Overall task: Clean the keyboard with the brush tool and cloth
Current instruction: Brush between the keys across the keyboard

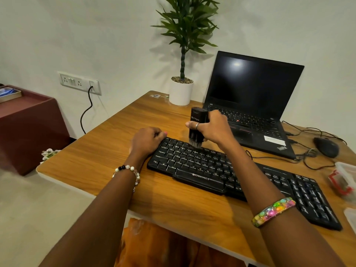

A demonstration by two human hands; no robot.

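Note:
A black Zebronics keyboard [212, 170] lies slanted across the wooden desk [107, 151]. My right hand [212, 126] grips a black block-shaped brush tool [197, 122] held upright, its grey bristles touching the upper key rows near the keyboard's left end. My left hand [147, 139] has its fingers curled over the keyboard's far left corner, holding it. No cloth is in view.
An open black laptop [250, 105] stands behind the keyboard, a potted plant [182, 89] to its left. A black mouse [326, 146] with tangled cables lies at the right, with clear plastic containers [344, 178] at the right edge. A maroon cabinet [28, 122] stands left of the desk.

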